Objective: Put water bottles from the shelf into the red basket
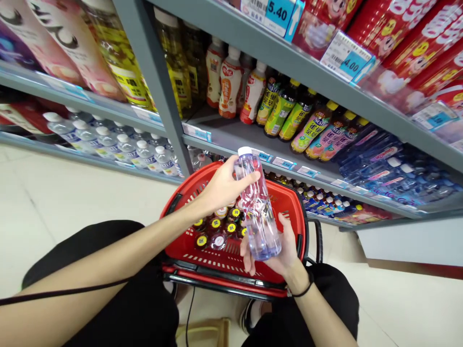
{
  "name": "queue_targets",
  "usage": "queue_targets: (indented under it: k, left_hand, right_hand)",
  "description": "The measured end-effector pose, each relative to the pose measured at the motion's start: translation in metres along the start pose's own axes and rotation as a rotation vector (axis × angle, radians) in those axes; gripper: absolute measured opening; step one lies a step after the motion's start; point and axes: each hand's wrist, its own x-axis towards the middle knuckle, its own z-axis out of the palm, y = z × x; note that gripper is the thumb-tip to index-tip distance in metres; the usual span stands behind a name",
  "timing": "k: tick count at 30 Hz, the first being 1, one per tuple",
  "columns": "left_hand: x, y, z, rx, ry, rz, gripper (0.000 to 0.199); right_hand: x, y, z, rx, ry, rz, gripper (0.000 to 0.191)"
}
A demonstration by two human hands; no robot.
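A clear, bluish plastic bottle [257, 217] with a white cap is held tilted above a red basket [289, 205]. My left hand [229, 183] is wrapped round its upper part, thumb across the front just below the cap. My right hand [277, 250] supports the lower end from behind and beneath, its fingers partly hidden by the bottle. Inside the basket, on the left side, stand several small dark bottles [216, 223] with yellow or pale caps.
Shelves [231, 130] of drinks run across the front, with white-capped water bottles [125, 144] low on the left and blue bottles [394, 166] on the right. Black-trousered knees flank the basket. A yellowish stool [222, 332] is below, and a black cord hangs beside it.
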Motion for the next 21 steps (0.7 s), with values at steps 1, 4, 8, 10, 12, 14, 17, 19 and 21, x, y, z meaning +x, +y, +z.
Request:
queue_targets:
  k: [1,4,8,10,12,14,17,19,21]
  left_hand:
    - [0.004,0.000,-0.002,0.006,0.017,-0.014,0.049]
    - [0.013,-0.003,-0.003,-0.002,0.033,-0.069,0.043]
    - [0.019,-0.004,-0.002,-0.087,0.022,-0.109,0.038]
    - [0.020,-0.002,-0.004,-0.111,0.018,-0.108,0.038]
    - [0.020,0.001,-0.005,-0.126,0.010,-0.088,0.037]
    - [0.019,0.004,-0.007,-0.128,0.017,-0.061,0.036]
    - [0.018,0.006,-0.009,-0.117,0.020,-0.033,0.034]
    - [0.017,0.006,-0.009,-0.117,0.012,-0.024,0.034]
    - [0.018,0.004,-0.009,-0.116,0.011,-0.025,0.034]
  right_hand:
    - [0.000,0.000,0.001,-0.011,-0.002,-0.023,0.072]
    - [0.001,0.000,0.003,-0.057,-0.017,-0.096,0.065]
    - [0.002,0.005,0.002,-0.122,-0.044,-0.191,0.058]
    - [-0.001,0.008,-0.001,-0.194,-0.014,-0.239,0.055]
    - [-0.005,0.011,-0.004,-0.291,0.072,-0.282,0.052]
    - [-0.009,0.015,-0.006,-0.389,0.208,-0.317,0.052]
    - [-0.010,0.018,-0.010,-0.529,0.387,-0.411,0.055]
    - [-0.009,0.020,-0.012,-0.584,0.426,-0.467,0.055]
    - [-0.007,0.020,-0.014,-0.598,0.431,-0.484,0.057]
